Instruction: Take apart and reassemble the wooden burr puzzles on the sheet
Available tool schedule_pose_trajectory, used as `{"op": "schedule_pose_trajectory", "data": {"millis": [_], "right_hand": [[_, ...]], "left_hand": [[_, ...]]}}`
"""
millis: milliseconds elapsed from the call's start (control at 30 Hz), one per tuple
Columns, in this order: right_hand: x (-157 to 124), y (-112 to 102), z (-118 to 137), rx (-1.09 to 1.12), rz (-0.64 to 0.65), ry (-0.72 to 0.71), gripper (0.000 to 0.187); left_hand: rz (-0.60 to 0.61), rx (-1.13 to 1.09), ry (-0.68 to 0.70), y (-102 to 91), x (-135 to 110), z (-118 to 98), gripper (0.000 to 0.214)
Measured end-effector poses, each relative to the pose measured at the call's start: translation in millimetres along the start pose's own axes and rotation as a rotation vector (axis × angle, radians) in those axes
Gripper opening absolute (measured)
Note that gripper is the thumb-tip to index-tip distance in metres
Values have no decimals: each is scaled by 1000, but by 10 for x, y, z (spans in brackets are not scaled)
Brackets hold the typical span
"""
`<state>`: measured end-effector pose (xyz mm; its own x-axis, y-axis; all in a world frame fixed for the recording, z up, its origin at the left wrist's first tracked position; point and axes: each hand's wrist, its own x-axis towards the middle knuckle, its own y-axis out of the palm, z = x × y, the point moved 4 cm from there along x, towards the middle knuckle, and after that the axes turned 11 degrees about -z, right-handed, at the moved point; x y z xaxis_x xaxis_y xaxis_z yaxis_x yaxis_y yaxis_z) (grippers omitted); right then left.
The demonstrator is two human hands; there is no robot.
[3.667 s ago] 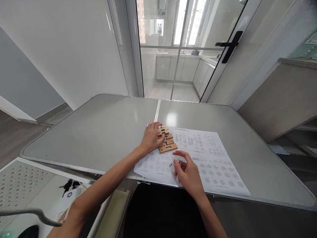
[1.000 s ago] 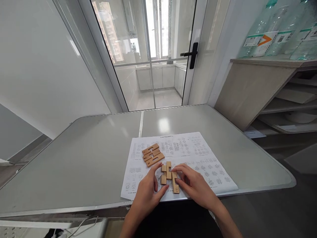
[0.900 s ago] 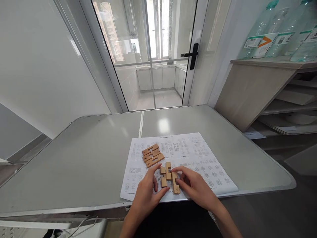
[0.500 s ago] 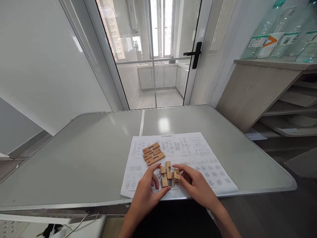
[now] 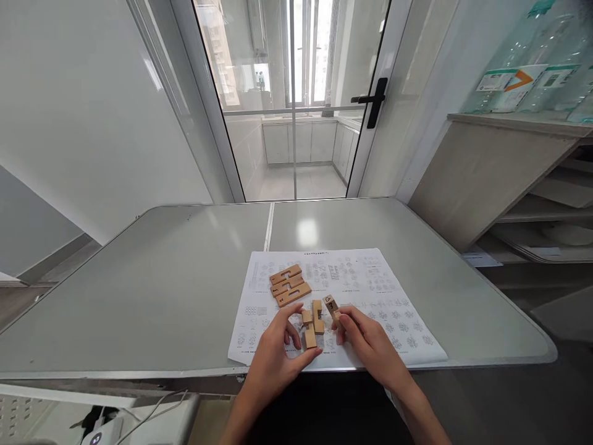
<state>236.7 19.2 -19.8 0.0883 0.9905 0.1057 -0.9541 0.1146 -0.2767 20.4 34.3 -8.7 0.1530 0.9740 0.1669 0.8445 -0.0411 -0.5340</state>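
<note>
Grey table [image 5: 176, 296], pale rim all round; front rim runs just under the hands, far rim near the glass door [image 5: 315, 139]. Printed sheet [image 5: 393, 343] right of centre, near side close to front rim. Tabletop stretches wide left of the sheet, narrower to its right, broad band behind up to far rim. All wooden pieces on or over the sheet. Right hand [image 5: 368, 340] clamped on a marked block [image 5: 331, 305], thumb and fingers at its lower end, top tilted up, apart from other pieces, dark marks showing. Left hand [image 5: 278, 349]: thumb and index spread apart, tips around a notched block [image 5: 310, 338]; can't tell if gripping. Second notched block [image 5: 317, 326] just right of that one, between the hands; contact unclear. Three slotted pieces [image 5: 280, 288] flat, side by side, beyond left fingertips, nearest one marked 2. Containers: shelf unit [image 5: 491, 173] at right, clear labelled bottles [image 5: 523, 80] on top, contents can't be told; pale flat things [image 5: 537, 250] on lower shelf, too unclear to name. White perforated tray [image 5: 46, 413] low left, past front rim: black item [image 5: 90, 421], white device [image 5: 98, 435] and cable [image 5: 155, 409], frame cuts it off.
</note>
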Motion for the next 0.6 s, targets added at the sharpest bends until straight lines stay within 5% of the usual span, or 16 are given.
{"op": "schedule_pose_trajectory", "data": {"millis": [600], "right_hand": [[-37, -64, 58, -70, -53, -9, 45]], "left_hand": [[-3, -70, 2, -10, -20, -10, 76]]}}
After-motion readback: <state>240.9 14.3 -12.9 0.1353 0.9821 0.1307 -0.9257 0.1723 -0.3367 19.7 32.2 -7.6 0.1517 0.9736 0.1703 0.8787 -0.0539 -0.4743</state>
